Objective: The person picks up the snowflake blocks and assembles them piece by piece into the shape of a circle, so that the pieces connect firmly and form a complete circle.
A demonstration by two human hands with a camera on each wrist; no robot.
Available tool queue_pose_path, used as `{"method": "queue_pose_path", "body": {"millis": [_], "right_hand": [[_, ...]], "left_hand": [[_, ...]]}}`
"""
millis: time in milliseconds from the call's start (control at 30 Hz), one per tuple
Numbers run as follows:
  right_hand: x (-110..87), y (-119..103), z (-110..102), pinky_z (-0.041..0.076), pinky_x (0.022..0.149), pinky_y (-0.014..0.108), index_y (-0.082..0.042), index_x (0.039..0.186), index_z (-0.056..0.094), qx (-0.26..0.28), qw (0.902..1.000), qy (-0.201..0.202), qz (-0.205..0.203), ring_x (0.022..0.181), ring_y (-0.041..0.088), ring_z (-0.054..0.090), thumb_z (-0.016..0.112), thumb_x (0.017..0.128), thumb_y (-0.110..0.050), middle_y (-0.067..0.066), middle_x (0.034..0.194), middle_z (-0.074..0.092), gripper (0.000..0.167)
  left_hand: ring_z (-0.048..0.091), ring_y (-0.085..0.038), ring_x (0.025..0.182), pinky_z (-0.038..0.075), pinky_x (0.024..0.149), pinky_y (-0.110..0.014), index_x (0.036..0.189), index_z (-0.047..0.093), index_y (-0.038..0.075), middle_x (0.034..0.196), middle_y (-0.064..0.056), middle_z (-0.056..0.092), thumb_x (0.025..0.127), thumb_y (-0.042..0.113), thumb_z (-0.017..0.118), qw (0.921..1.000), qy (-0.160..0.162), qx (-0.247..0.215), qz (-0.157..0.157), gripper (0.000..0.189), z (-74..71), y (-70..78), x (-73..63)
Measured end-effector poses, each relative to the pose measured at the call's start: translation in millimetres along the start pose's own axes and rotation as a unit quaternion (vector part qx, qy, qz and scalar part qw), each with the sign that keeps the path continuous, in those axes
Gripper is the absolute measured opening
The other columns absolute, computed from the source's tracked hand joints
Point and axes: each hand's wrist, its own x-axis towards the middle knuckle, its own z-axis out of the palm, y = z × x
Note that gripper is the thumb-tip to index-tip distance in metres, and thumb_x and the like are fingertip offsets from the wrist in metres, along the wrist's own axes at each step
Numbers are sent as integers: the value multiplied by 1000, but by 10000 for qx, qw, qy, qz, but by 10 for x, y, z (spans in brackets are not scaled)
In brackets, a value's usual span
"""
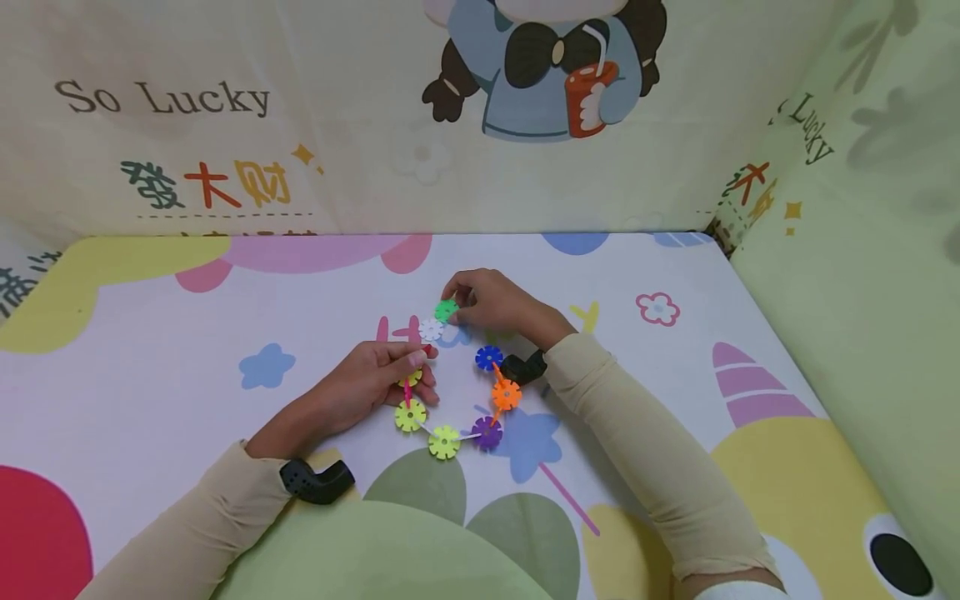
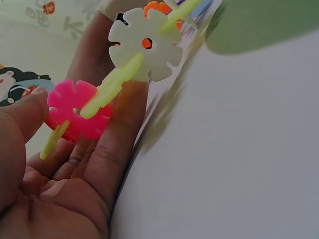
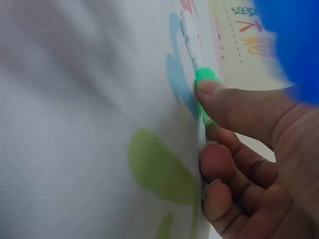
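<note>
A curved chain of slotted plastic snowflake discs lies in the middle of the head view, with yellow-green discs (image 1: 444, 442), a purple disc (image 1: 487, 433), an orange disc (image 1: 506, 394) and a blue disc (image 1: 489, 358) at one end. My left hand (image 1: 375, 379) grips the other end, thumb and fingers at a red disc (image 1: 429, 352). In the left wrist view a pink disc (image 2: 62, 94) shows between thumb and fingers. My right hand (image 1: 491, 302) pinches a green disc (image 1: 446, 311) between thumb and finger. Right beside it is a white disc (image 1: 431, 329).
A printed cloth (image 1: 300, 308) with cartoon shapes covers the tabletop. Behind stands a patterned curtain (image 1: 337, 125), and another panel (image 1: 862, 292) rises along the right side. Black wrist devices (image 1: 318, 482) sit on both forearms, the right one close to the blue disc.
</note>
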Motion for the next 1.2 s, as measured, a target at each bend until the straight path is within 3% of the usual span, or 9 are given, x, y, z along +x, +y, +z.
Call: {"method": "queue_pose_path", "body": {"millis": [333, 633, 933, 1200], "right_hand": [[-78, 50, -29, 50, 75, 27, -11, 106, 70, 206, 9997, 45, -151, 84, 20, 55, 69, 92, -13, 3, 89, 62, 14], [-195, 100, -59, 51, 72, 26, -9, 108, 74, 525, 9981, -84, -323, 84, 19, 56, 66, 93, -12, -1, 92, 69, 17], [-295, 162, -85, 41, 56, 25, -6, 108, 74, 1011, 9943, 40, -336, 69, 19, 50, 66, 92, -10, 1, 88, 70, 19], [-344, 113, -108, 44, 57, 26, -6, 108, 74, 1364, 9901, -13, -316, 68, 19, 53, 67, 92, -10, 2, 89, 70, 18]], "left_hand": [[70, -28, 91, 56, 82, -33, 130, 53, -6, 96, -18, 68, 100, 29, 56, 10000, 34, -15, -31, 47, 1, -11, -7], [70, -29, 93, 56, 83, -33, 130, 55, -2, 96, -19, 69, 99, 37, 56, 9999, 1, 95, -85, 49, 5, -11, 11], [70, -28, 92, 55, 84, -34, 133, 51, -6, 98, -19, 67, 102, 32, 53, 9998, -103, -152, -96, 49, -10, -19, 8], [70, -28, 92, 55, 85, -36, 135, 48, -6, 100, -19, 65, 103, 29, 51, 9989, -146, -416, -165, 48, -8, 0, -2]]}}
